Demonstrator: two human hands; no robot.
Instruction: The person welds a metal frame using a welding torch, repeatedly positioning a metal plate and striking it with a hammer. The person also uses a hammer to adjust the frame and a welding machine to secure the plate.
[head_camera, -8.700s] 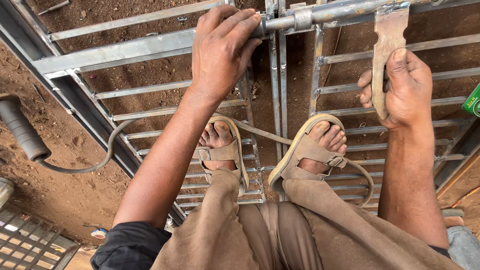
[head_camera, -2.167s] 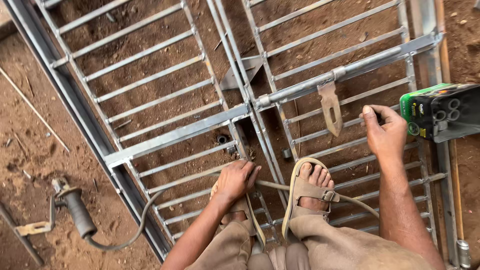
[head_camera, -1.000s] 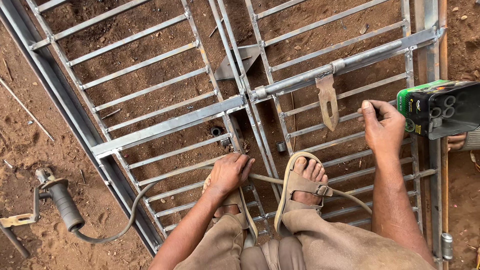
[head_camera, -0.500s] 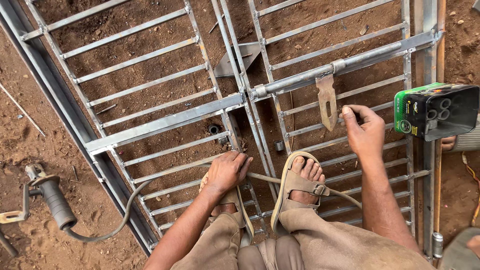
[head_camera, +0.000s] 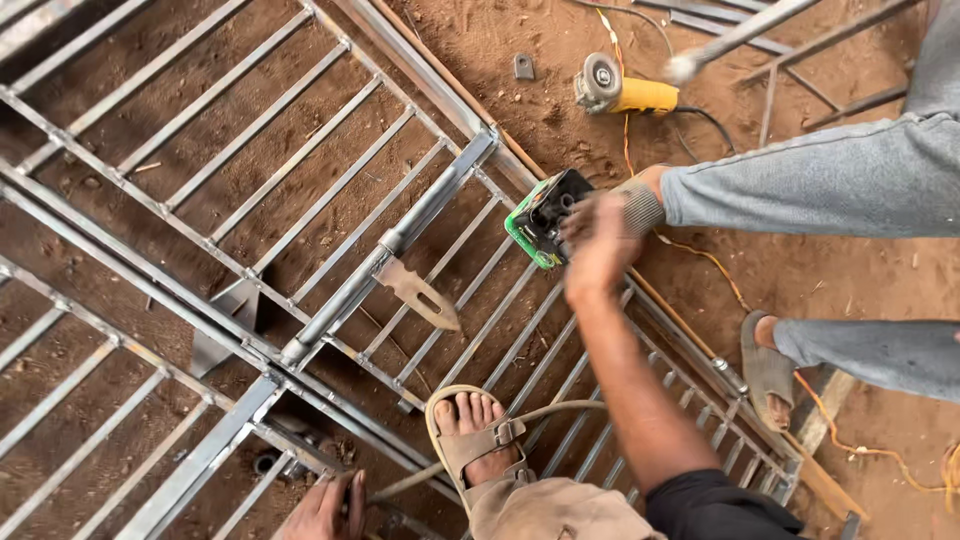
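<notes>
My right hand (head_camera: 598, 262) is stretched out and blurred, right against a green and black power tool (head_camera: 545, 215). Another person's hand (head_camera: 632, 200) in a grey sleeve holds that tool from the right. Whether my fingers grip it is hidden by blur. At the bottom edge, my left hand (head_camera: 325, 508) rests with fingers apart on the metal gate grille (head_camera: 250, 190), beside my sandalled foot (head_camera: 475, 440). The grille lies flat on red soil. A round slide bolt (head_camera: 385, 258) with a flat slotted latch plate (head_camera: 420, 295) crosses it.
A yellow angle grinder (head_camera: 620, 90) lies on the soil at the top, its cable trailing off. The other person's sandalled foot (head_camera: 765, 372) stands by the grille's right edge. An orange cable (head_camera: 835, 435) runs along there. Loose steel bars (head_camera: 760, 25) lie at the top right.
The view has swung round. My right hand left the latch plate and reached out to the green tool, which the other person brought closer. My left hand stayed low by my foot.
</notes>
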